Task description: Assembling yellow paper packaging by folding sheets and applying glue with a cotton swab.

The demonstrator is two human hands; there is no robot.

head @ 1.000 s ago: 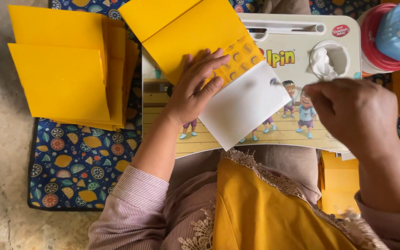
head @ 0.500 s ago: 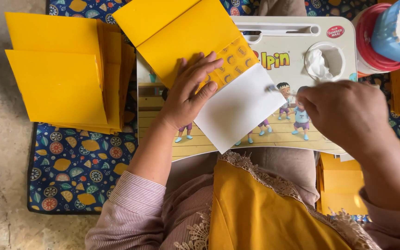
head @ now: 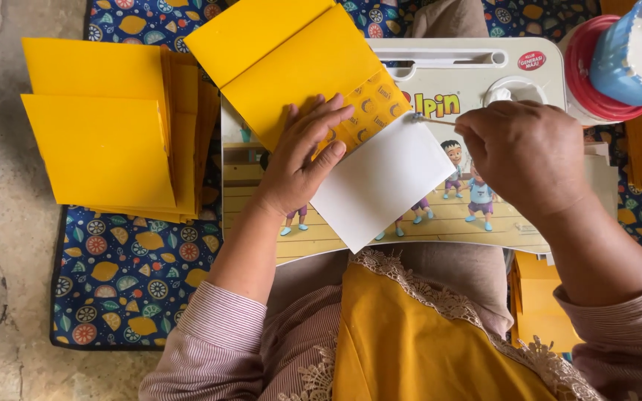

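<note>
The left hand lies flat, fingers spread, pressing a folded yellow paper envelope onto a lap tray. Beside it, the right hand pinches a thin stick, its tip touching the smooth white flap.

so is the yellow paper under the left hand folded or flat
Folded: the yellow paper shows a crease, with its white flap spread below, pinned by the left hand.

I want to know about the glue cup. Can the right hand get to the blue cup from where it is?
Probably yes. The right hand holds a thin stick at the white flap, and the blue cup sits just up and to its right on a red lid, with nothing between them.
</note>
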